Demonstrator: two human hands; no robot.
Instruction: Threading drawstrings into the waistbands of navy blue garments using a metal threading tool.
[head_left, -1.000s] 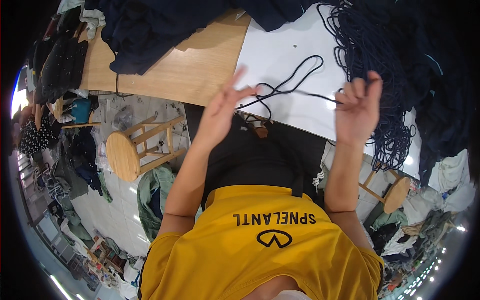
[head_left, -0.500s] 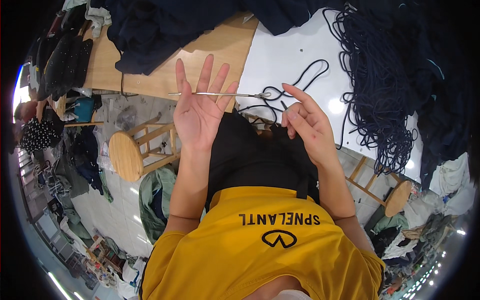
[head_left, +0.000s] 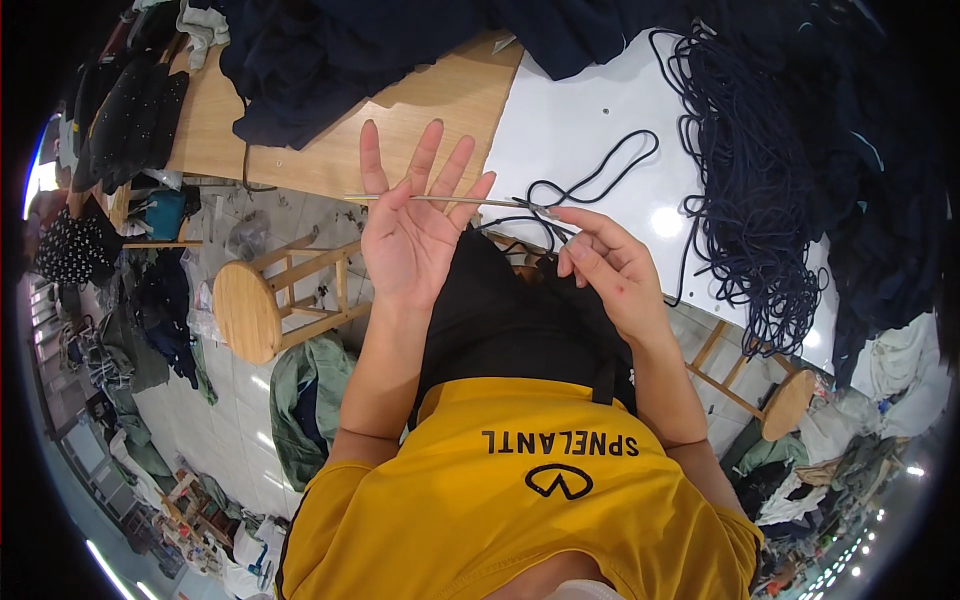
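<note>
My left hand point(head_left: 412, 250) is turned palm up with its fingers spread. Across the fingers lies a thin metal rod point(head_left: 490, 203), pinned under the thumb. The rod's right end reaches the fingertips of my right hand point(head_left: 618, 270), which is closed in a pinch on a dark navy cord point(head_left: 560, 228). A loop of cord point(head_left: 650, 135) lies on the white tabletop point(head_left: 570, 110) just beyond. How the cord meets the rod's tip is too small to make out.
A thick tangle of navy cord point(head_left: 745, 190) spreads over the right of the table. Dark fabric point(head_left: 310, 70) covers the wooden tabletop point(head_left: 440, 95) at the back. Wooden stools point(head_left: 245, 312) stand at both sides, with piled garments beyond.
The right index finger has come in from stretched out to the rod's tip, and the cord is now pinched close by. My left hand has shifted slightly right and toward me with the rod.
</note>
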